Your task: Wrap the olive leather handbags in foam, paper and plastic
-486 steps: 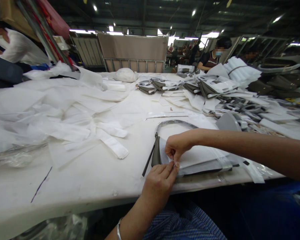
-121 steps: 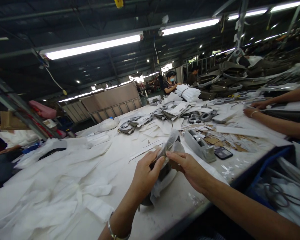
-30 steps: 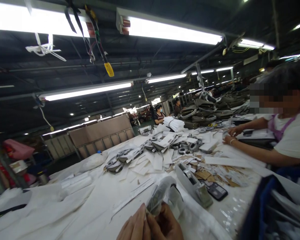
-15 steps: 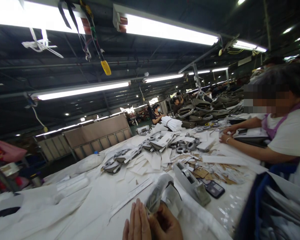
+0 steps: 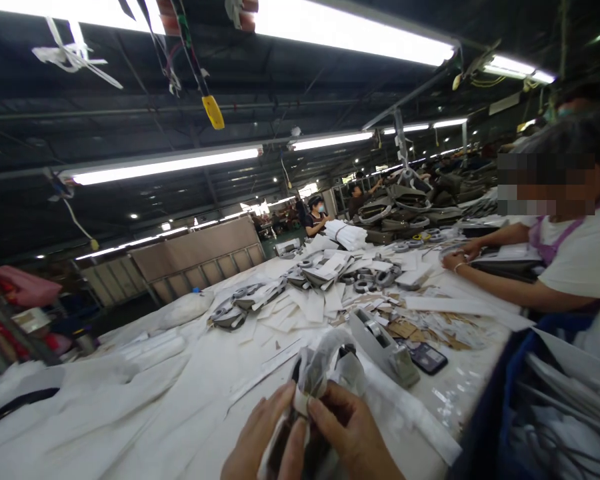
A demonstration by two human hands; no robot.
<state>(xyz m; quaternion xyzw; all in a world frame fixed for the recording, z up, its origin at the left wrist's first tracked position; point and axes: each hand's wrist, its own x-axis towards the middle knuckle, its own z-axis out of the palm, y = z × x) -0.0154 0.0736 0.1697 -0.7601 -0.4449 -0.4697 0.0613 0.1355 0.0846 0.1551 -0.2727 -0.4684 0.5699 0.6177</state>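
Observation:
At the bottom centre, a dark bag handle point(image 5: 330, 350) is covered in thin, whitish see-through wrapping and arches up between my hands. A short pale strip point(image 5: 301, 403) goes around the base of the handle. My left hand point(image 5: 265, 430) is closed on the handle base from the left, its fingertips at the strip. From the right, my right hand point(image 5: 353, 430) pinches the same spot with thumb and fingers. The bag's body below is mostly hidden by my hands. Just beyond the handle stands a grey tape dispenser point(image 5: 380, 347).
A dark phone point(image 5: 429, 358) lies right of the dispenser. Paper scraps point(image 5: 410, 328) and wrapped bag parts point(image 5: 325, 270) cover the table's middle. At right, a co-worker point(image 5: 575, 247) handles a bag beside a blue-edged bin point(image 5: 505, 407). White sheeting point(image 5: 130, 407) spreads left.
My left hand has gone from flat, straight fingers to gripping the handle base. Both hands now show more fully, and the pale strip is visible around the handle. The view has tilted slightly downward.

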